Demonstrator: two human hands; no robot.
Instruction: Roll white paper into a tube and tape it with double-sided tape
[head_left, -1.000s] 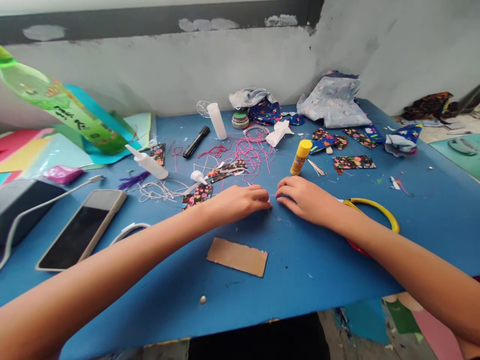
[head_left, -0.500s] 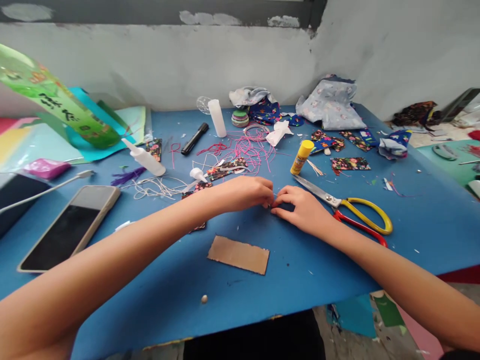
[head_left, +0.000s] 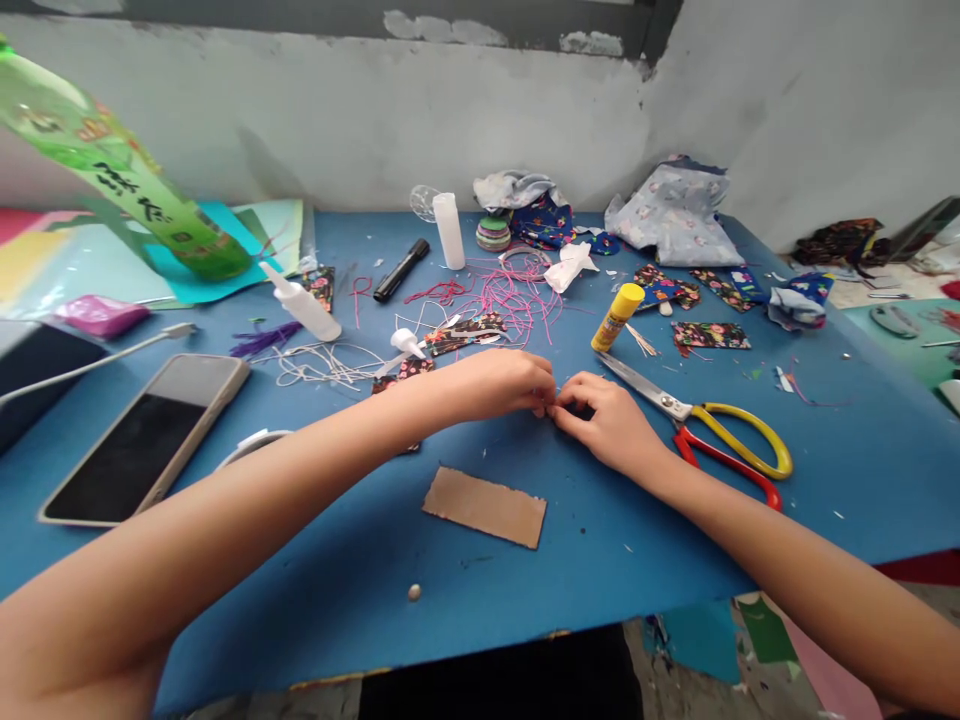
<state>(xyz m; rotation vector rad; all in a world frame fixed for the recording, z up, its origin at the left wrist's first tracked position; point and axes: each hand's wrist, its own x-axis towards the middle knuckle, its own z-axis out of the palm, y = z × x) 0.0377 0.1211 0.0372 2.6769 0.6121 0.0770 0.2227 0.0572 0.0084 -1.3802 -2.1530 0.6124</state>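
Fingertips meeting over the middle of the blue table [head_left: 315, 590], my left hand [head_left: 517, 384] and my right hand [head_left: 600, 412] are both closed in a pinch. Whatever lies between them is too small and hidden to name. Just nearer to me rests a brown cardboard rectangle [head_left: 485, 506] with ragged edges. Scissors [head_left: 679, 408] with one yellow and one red handle lie beside my right hand, blades half under the foot of a yellow glue stick [head_left: 617, 318]. Flowered fabric strips [head_left: 469, 333] sit beyond my left wrist.
Pink cord [head_left: 517, 295] is tangled beyond my hands, with white string [head_left: 322, 368] to its left. A phone [head_left: 146, 440], a white nozzle bottle [head_left: 304, 305] and a green bottle [head_left: 150, 195] stand or lie on the left. Crumpled fabric [head_left: 675, 215] sits by the wall; a small bead [head_left: 414, 592] is near me.
The whole view has shifted slightly, so things appear a little further right. My hands keep their pinched position with fingertips together, the left fingers moving only slightly.
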